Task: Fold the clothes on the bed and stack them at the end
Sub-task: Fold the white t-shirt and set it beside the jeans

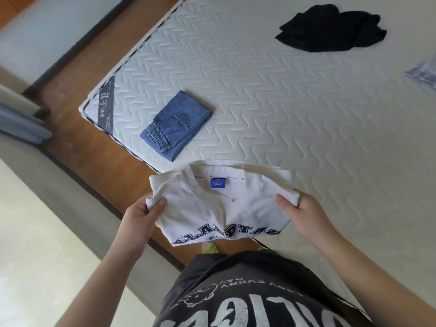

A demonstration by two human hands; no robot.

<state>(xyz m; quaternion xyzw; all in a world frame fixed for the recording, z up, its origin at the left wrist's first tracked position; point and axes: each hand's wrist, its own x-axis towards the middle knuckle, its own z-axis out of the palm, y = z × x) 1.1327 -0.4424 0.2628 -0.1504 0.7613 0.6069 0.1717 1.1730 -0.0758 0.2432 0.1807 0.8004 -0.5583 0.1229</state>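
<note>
Your left hand (144,214) and right hand (304,214) each pinch a side of the folded tee (219,204), held just short of the jeans (177,126), which lie ahead-left, nearer your left hand.

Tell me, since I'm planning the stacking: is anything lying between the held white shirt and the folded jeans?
Nothing visible. Both hands, left and right, hold the white shirt just short of the folded jeans; only bare mattress lies between. The black garment sits far off.
</note>
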